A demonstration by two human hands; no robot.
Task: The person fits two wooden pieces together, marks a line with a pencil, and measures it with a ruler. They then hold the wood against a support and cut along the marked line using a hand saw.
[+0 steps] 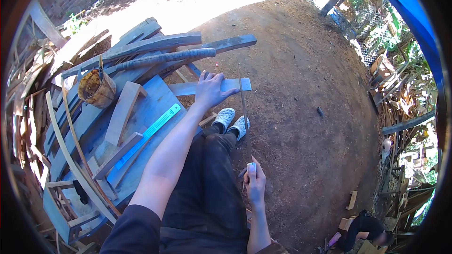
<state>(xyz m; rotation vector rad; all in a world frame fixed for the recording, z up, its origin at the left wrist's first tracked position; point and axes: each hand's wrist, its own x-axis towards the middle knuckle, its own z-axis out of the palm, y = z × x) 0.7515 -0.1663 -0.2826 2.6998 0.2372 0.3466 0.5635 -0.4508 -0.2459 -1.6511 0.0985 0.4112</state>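
The board (230, 84) at the centre was pale bluish grey; the ruler (161, 122), left of centre, was bright blue with fine markings; the shoes (226, 116) were white, the upper-right sheet (406, 2) strong blue

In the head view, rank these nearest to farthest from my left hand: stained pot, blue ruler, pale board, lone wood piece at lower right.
1. Pale board: directly under your left hand.
2. Blue ruler: to its lower left.
3. Stained pot: farther left.
4. Lone wood piece: far lower right.
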